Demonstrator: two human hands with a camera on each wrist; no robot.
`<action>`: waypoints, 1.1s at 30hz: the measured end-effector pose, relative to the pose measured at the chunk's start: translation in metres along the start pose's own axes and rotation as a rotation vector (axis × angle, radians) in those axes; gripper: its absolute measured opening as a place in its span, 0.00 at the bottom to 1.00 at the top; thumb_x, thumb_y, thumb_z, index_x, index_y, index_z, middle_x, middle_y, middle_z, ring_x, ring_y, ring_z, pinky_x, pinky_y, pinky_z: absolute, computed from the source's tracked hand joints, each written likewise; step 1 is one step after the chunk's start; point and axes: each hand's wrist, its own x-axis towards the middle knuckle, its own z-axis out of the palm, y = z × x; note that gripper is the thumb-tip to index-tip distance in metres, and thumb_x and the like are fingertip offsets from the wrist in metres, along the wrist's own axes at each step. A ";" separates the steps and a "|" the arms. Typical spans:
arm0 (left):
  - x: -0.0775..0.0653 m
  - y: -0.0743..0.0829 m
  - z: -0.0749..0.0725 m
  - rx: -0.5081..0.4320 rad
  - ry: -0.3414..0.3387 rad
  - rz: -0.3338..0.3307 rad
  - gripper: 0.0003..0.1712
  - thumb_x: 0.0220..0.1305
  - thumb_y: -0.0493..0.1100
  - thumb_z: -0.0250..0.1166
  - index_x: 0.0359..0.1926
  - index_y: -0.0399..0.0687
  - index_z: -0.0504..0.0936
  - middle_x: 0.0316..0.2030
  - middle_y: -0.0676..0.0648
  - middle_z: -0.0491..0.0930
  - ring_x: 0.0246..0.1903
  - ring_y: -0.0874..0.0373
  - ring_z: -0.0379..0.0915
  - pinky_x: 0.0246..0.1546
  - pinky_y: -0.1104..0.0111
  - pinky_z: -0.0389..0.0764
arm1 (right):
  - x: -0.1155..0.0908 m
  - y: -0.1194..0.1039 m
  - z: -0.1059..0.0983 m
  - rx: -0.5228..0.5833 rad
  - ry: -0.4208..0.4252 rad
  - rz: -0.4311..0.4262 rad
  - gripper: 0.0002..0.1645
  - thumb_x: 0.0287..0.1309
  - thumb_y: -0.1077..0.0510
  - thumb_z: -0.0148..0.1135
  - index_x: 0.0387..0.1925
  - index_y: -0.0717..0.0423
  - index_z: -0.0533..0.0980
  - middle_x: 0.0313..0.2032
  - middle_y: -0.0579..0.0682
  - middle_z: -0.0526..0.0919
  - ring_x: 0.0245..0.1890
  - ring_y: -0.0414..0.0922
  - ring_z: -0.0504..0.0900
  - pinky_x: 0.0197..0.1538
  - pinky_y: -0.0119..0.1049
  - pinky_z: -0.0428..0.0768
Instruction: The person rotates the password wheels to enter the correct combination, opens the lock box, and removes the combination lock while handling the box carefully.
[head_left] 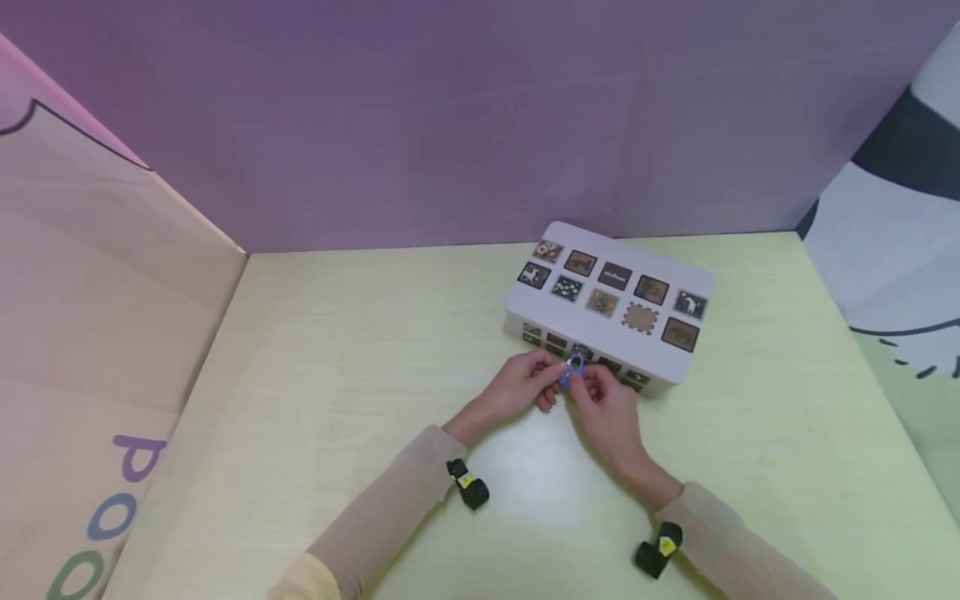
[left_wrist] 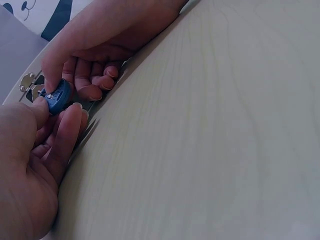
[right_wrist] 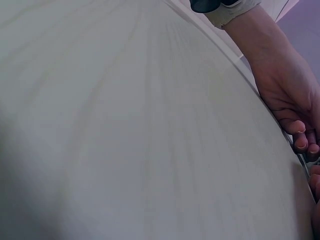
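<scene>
A small blue padlock (head_left: pixel 576 363) is pinched between both hands at the front side of a white box (head_left: pixel 585 323) with printed picture squares. My left hand (head_left: pixel 519 385) grips it from the left with thumb and fingers, and my right hand (head_left: pixel 611 415) from the right. Up close in the left wrist view, the padlock (left_wrist: pixel 60 99) has a rounded body beside a metal clasp (left_wrist: pixel 27 81) on the box. Whether its shackle passes through the clasp, I cannot tell. In the right wrist view the left hand (right_wrist: pixel 286 87) shows, but the padlock is hidden.
The box stands on a pale wood-grain table (head_left: pixel 337 358), toward the back right. Behind rises a purple wall panel (head_left: pixel 450 125). Printed panels flank the table on the left (head_left: pixel 90 317) and right (head_left: pixel 885 242). Black wrist cameras are strapped to both sleeves.
</scene>
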 end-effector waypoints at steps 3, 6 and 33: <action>0.000 0.001 0.000 -0.001 0.000 -0.001 0.11 0.78 0.45 0.58 0.44 0.41 0.80 0.31 0.45 0.82 0.26 0.58 0.79 0.30 0.68 0.89 | 0.000 0.000 0.000 0.003 0.001 0.002 0.09 0.71 0.57 0.62 0.41 0.61 0.81 0.28 0.52 0.84 0.26 0.43 0.79 0.28 0.27 0.79; 0.000 0.001 0.000 -0.005 0.002 -0.003 0.11 0.78 0.45 0.59 0.44 0.41 0.80 0.31 0.45 0.82 0.26 0.58 0.79 0.30 0.68 0.89 | 0.001 0.001 -0.001 0.002 0.001 0.011 0.11 0.74 0.56 0.59 0.43 0.61 0.81 0.30 0.53 0.85 0.27 0.44 0.79 0.29 0.28 0.79; 0.000 -0.001 0.001 0.003 0.008 -0.005 0.11 0.78 0.45 0.59 0.44 0.42 0.80 0.31 0.45 0.82 0.26 0.58 0.79 0.31 0.67 0.89 | 0.000 -0.001 0.000 -0.011 0.001 0.007 0.09 0.71 0.59 0.60 0.40 0.62 0.81 0.28 0.54 0.85 0.26 0.41 0.78 0.29 0.25 0.78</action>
